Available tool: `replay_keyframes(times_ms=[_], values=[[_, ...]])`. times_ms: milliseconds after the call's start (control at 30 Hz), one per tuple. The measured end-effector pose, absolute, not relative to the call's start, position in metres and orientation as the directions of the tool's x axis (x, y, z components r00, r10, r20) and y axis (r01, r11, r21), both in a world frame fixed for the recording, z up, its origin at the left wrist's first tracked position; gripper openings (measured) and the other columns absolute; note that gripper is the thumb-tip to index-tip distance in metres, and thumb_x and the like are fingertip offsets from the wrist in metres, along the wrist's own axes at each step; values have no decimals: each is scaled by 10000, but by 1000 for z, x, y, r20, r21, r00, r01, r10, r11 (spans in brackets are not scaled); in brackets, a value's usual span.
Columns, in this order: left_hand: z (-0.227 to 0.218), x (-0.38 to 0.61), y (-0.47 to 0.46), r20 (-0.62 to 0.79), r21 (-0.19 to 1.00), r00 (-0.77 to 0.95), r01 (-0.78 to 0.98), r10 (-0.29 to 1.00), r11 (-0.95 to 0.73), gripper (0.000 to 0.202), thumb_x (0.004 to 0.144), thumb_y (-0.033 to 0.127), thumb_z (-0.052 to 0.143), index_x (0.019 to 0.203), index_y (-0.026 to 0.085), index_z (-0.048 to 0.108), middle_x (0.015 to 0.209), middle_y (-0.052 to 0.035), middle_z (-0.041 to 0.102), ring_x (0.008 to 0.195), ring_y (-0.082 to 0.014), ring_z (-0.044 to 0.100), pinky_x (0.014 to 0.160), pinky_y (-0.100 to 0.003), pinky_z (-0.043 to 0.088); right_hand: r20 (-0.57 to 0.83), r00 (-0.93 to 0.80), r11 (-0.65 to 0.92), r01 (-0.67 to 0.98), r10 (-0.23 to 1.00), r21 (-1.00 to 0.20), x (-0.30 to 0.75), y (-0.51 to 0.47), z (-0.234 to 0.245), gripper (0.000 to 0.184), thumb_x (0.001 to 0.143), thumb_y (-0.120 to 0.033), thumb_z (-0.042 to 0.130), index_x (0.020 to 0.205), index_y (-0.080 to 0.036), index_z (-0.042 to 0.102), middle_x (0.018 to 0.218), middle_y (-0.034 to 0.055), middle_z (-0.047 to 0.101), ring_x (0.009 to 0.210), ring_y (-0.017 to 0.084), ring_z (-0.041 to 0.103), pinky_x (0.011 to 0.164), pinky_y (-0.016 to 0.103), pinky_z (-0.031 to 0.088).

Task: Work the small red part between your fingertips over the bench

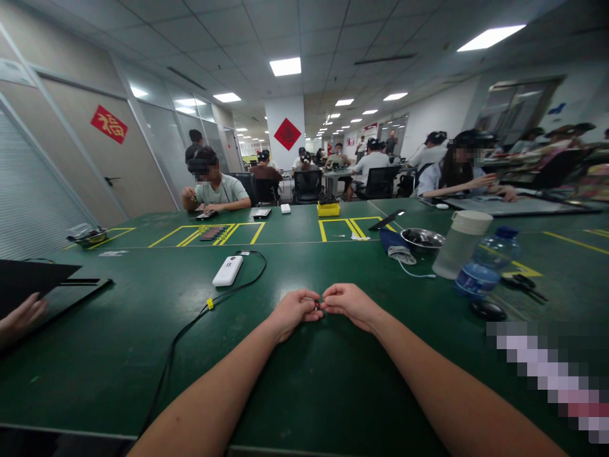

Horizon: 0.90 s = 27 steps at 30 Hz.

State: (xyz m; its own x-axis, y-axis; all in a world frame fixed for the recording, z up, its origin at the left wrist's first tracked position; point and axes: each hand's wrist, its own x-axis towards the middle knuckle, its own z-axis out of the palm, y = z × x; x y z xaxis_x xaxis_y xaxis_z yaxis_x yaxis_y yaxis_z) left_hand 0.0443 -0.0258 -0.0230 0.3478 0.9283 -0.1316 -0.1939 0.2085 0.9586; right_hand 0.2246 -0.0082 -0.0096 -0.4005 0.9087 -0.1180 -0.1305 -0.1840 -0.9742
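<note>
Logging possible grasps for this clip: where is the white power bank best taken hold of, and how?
Probably from above, pinching the white power bank across its long edges, nearer half: it lies flat, longer than wide, and the black cable curves round from beside its far end.
</note>
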Motion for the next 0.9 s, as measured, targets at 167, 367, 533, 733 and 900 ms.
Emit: replay_keyframes(times_ms=[167, 367, 533, 733, 900], values=[[-27, 43, -24, -102, 962, 375, -198, 921, 187, 292, 738, 82, 642, 1023, 95, 580, 877, -131, 676, 757, -159, 677, 745, -264, 543, -144, -406, -217, -142, 903, -966, 224, -8, -9, 50, 715, -117, 639, 763, -106, 629, 750, 94, 681, 706, 159, 674, 715, 272, 552], [-26, 42, -24, -102, 950, 352, -243, 931, 195, 248, 760, 71, 623, 1003, 101, 583, 930, -133, 670, 773, -151, 674, 743, -250, 542, -142, -389, -224, -176, 910, -959, 226, -5, -10, 126, 689, -30, 572, 777, -104, 625, 751, 97, 687, 711, 167, 679, 723, 290, 558], [-22, 39, -24, -106, 942, 329, -269, 938, 201, 283, 762, 34, 592, 1034, 112, 579, 870, -100, 671, 767, -149, 675, 722, -237, 547, -131, -426, -218, -164, 895, -962, 224, -8, -10, 104, 689, -68, 631, 784, -109, 623, 824, 111, 691, 743, 169, 685, 729, 276, 557], [-21, 37, -23, -162, 930, 288, -275, 944, 244, 266, 753, 38, 607, 1009, 99, 574, 903, -125, 664, 813, -178, 681, 746, -250, 541, -127, -441, -197, -116, 888, -974, 222, -10, -11, 192, 672, -148, 710, 832, -124, 607, 823, 86, 680, 724, 161, 683, 672, 257, 555], [-20, 40, -25, -98, 963, 256, -220, 962, 157, 228, 698, 29, 640, 905, 112, 593, 857, -91, 673, 771, -154, 673, 771, -264, 515, -60, -398, -108, -98, 915, -989, 219, -10, -14, 249, 648, -143, 709, 871, -131, 598, 824, 64, 669, 720, 150, 673, 660, 256, 546]])
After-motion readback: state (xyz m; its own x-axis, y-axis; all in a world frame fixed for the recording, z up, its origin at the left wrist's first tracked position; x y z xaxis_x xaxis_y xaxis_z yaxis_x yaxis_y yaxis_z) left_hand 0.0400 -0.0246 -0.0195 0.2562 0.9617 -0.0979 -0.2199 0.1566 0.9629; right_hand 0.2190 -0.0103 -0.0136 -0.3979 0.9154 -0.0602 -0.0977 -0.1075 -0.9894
